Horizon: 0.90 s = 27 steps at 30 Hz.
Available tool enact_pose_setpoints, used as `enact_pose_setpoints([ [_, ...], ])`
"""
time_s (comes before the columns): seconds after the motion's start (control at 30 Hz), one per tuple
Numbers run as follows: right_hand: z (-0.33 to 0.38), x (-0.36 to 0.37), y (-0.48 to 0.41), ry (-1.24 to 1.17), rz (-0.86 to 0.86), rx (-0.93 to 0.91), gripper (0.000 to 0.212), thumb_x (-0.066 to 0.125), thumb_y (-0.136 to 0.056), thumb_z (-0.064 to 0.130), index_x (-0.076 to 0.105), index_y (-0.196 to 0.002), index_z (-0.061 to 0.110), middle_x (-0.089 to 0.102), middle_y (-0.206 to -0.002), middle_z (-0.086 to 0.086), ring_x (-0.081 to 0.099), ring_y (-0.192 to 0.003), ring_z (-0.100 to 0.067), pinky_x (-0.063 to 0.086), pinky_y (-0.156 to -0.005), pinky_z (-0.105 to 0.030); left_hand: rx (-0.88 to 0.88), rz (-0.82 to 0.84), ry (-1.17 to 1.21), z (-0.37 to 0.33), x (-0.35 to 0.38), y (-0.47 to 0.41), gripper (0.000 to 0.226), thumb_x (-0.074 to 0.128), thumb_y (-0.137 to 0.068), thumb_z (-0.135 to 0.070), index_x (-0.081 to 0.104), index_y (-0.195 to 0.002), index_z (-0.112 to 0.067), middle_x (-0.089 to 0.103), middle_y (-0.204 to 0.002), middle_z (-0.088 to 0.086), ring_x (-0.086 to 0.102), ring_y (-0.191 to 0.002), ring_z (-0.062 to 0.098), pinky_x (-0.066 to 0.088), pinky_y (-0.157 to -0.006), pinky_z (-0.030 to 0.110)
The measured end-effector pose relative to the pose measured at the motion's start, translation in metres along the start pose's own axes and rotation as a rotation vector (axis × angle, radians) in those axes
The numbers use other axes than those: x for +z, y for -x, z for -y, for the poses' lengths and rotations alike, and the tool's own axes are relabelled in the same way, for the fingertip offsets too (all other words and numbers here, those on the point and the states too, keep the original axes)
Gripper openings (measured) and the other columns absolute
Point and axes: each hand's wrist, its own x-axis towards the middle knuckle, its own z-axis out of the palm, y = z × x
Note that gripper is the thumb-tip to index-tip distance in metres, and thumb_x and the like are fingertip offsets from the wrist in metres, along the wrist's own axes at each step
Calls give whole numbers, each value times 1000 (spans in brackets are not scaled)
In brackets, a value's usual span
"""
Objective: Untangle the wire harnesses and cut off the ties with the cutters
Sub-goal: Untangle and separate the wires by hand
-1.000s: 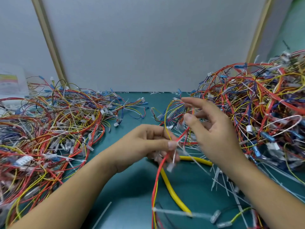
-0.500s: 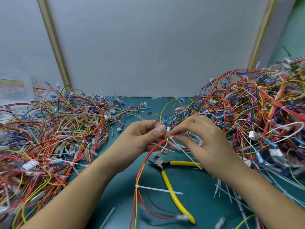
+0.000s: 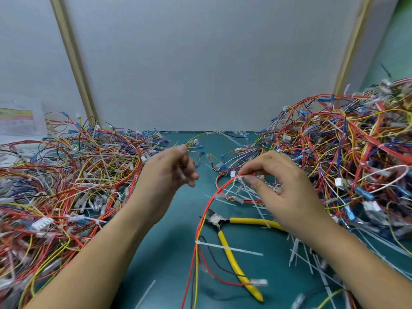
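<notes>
Head view of a green table (image 3: 165,253) set against a grey wall panel (image 3: 200,63). The right hand (image 3: 289,192), right of centre, pinches the upper end of a wire harness (image 3: 197,233) of red, orange and yellow strands between thumb and forefinger, just beside a small white plug (image 3: 233,174); its remaining fingers are loosely curled. From the pinch the harness curves down and to the left, then runs to the bottom edge of the frame. A white tie (image 3: 223,246) is fastened round the harness at lower centre, its tail pointing right and crossing one handle of the cutters (image 3: 216,219). The left hand (image 3: 169,175), left of centre and apart from the harness, is raised with curled fingers. It is blurred: a pale sliver shows among the fingers, and whether it is gripped cannot be told. The cutters lie flat on the table at lower centre, yellow handles spread, head just beside the harness. One handle passes under the right wrist; the other points toward the bottom edge. A left heap (image 3: 66,175) and a taller right heap (image 3: 345,157) of tangled coloured wires flank the hands. Loose white strips (image 3: 305,259) lie scattered at lower right. A printed sheet (image 3: 17,121) stands at the far left edge.
</notes>
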Motion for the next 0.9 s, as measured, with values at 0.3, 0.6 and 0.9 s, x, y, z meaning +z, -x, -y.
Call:
enact_pose_setpoints([
  [0.3, -8, -4, -5, 63, -229, 107, 10, 67, -93, 13, 73, -98, 19, 62, -96, 7, 58, -96, -11, 47, -86, -30, 245, 276, -387, 2, 9, 16, 34, 57, -87, -51, 61, -79, -18, 60, -70, 1, 54, -60, 13, 39, -54, 25],
  [0.6, -18, -8, -9, -1, -346, 178, 12, 66, -94, 12, 70, -96, 23, 60, -96, 18, 61, -91, -1, 54, -82, -31, -228, 633, -15, 7, 16, 21, 24, 60, -89, -27, 73, -88, -7, 70, -82, 11, 65, -73, 22, 54, -75, 30],
  [0.9, -18, -6, -9, -14, -323, 213, 12, 67, -93, 15, 73, -100, 23, 64, -100, 15, 62, -96, -4, 53, -87, -36, -150, 660, 53, 9, 14, 19, 19, 62, -90, -19, 74, -102, -12, 73, -96, 8, 70, -93, 23, 56, -83, 28],
])
